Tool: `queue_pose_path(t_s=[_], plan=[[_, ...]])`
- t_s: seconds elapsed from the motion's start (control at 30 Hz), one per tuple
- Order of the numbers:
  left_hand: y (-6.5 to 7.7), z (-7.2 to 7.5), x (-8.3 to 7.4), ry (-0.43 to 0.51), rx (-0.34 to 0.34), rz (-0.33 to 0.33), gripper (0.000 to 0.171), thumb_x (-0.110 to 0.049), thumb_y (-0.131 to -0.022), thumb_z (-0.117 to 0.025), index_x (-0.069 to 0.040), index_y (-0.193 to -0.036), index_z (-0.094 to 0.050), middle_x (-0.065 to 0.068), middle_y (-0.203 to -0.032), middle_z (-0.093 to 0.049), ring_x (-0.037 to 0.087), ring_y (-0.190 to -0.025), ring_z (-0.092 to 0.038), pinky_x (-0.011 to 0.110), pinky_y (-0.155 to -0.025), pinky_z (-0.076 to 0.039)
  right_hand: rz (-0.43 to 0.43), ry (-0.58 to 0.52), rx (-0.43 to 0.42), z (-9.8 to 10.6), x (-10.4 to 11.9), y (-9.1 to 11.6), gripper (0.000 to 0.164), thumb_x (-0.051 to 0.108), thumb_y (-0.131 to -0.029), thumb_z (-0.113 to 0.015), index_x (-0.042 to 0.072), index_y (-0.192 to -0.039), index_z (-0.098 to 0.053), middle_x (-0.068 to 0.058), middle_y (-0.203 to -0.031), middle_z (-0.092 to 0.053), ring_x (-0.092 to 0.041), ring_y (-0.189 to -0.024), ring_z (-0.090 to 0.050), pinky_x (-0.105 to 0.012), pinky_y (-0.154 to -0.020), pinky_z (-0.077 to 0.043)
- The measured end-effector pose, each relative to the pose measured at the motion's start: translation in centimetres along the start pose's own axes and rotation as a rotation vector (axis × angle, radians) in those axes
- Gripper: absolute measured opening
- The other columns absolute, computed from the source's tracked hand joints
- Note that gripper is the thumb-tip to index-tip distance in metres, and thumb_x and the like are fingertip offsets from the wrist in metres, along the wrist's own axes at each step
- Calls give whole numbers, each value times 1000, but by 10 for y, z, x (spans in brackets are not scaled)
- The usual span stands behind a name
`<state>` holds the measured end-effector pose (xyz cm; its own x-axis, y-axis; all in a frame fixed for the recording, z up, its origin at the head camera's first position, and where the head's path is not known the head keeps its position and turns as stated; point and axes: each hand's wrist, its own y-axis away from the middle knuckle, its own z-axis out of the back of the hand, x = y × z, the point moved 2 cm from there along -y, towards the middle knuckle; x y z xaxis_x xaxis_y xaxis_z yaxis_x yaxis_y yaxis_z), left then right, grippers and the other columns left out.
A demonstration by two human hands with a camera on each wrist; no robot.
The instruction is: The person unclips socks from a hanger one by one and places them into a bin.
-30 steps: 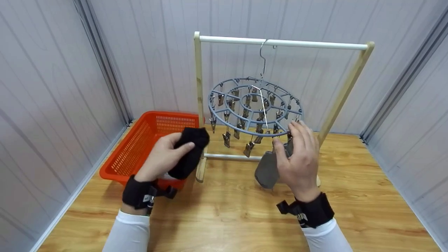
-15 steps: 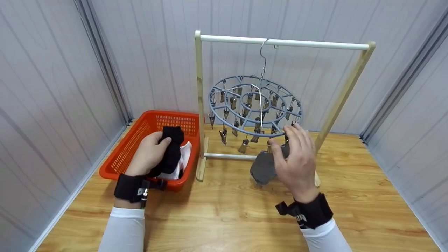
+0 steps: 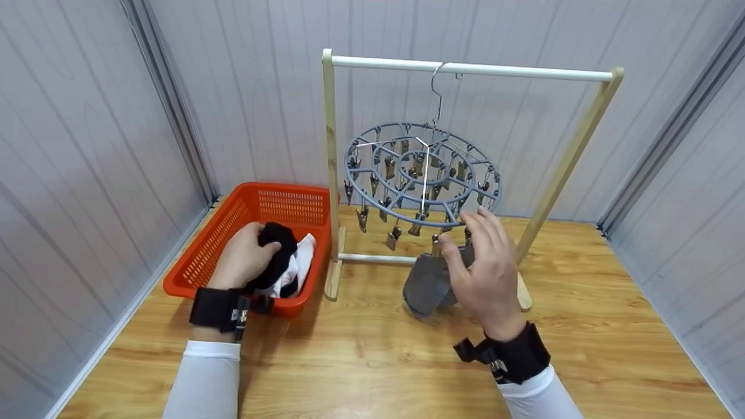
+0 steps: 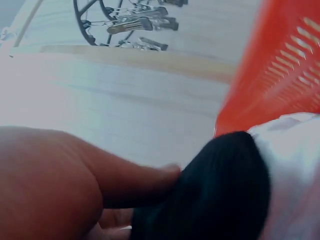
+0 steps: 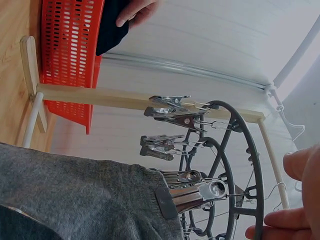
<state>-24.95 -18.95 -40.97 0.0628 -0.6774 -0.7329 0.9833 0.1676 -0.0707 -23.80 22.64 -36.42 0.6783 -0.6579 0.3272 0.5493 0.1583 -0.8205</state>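
My left hand [image 3: 243, 256] pinches a black sock [image 3: 276, 251] between thumb and fingers, low over the orange basket [image 3: 291, 201]. In the left wrist view, the rounded end of the sock lies against white cloth [image 4: 295, 165]. My right hand [image 3: 486, 269] is at the front right of a round grey clip hanger [image 3: 391, 216], its fingers loosely bent. The right wrist view has the fingertips [image 5: 287, 219] right at the hanger's outer ring. A grey sock [image 3: 428, 284] hangs below from metal clips [image 5: 197, 195], partly hidden behind this hand in the head view.
The hanger hooks onto the white bar [image 3: 524, 71] of a wooden-sided rack [image 3: 573, 151] with a low crossbar [image 3: 378, 259]. Several unused clips [image 3: 394, 237] dangle from its rings. White and dark cloth lies in the basket, left of the rack. Pale panel walls surround the wooden surface [image 3: 372, 361].
My left hand has moved left and down into the basket with the black sock. My right hand has shifted slightly left, and the hanger has turned, carrying the grey sock left.
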Motion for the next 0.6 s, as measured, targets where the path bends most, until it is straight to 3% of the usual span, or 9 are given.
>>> queue_pose_path(t_s=[0.17, 0.33, 0.6], plan=[[2, 3, 1, -81, -39, 26, 64, -28, -106, -71, 10, -154, -50, 37, -148, -58, 50, -132, -58, 65, -112, -48, 8, -21, 24, 0, 5, 1, 50, 25, -107, -73, -8, -144, -66, -27, -147, -67, -47, -150, -51, -62, -129, -30], [5, 3, -2, -139, -97, 50, 76, -36, -102, -75, 9, -158, -50, 39, -147, -50, 55, -134, -43, 67, -111, -42, 26, -57, 27, 0, 10, 1, 50, 24, -105, -74, -7, -143, -66, -26, -148, -66, -46, -149, -52, -63, -128, -31], [11, -1, -18, -95, -171, -4, 79, -37, -101, -77, 8, -160, -47, 40, -151, -41, 53, -138, -33, 66, -110, -41, 106, -134, -18, 3, 12, 2, 48, 33, -113, -67, -4, -145, -68, -21, -150, -67, -43, -146, -56, -57, -129, -33]])
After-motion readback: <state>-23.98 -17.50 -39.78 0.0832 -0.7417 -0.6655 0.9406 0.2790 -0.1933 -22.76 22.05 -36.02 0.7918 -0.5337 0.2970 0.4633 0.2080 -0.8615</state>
